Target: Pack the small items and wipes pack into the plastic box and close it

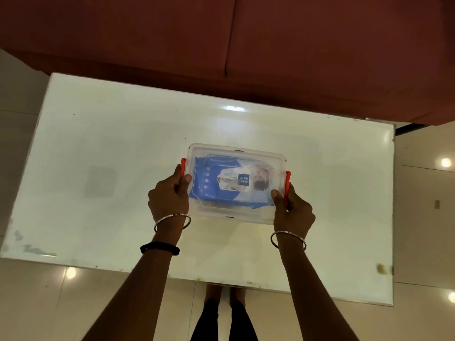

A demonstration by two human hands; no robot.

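Note:
A clear plastic box (235, 150) with its lid on sits on the white table (110, 134), near the middle. Through the lid I see a blue wipes pack (211, 190) lying flat inside. Small items are not visible. A red clip (183, 167) stands at the box's left end and another red clip (287, 188) at its right end. My left hand (170, 196) grips the left end, thumb on the lid and fingers around the clip. My right hand (294, 210) grips the right end the same way.
A dark red sofa (270, 50) runs along the table's far edge. Glossy tiled floor (423, 205) surrounds the table. My legs and feet (222, 313) stand at the near edge.

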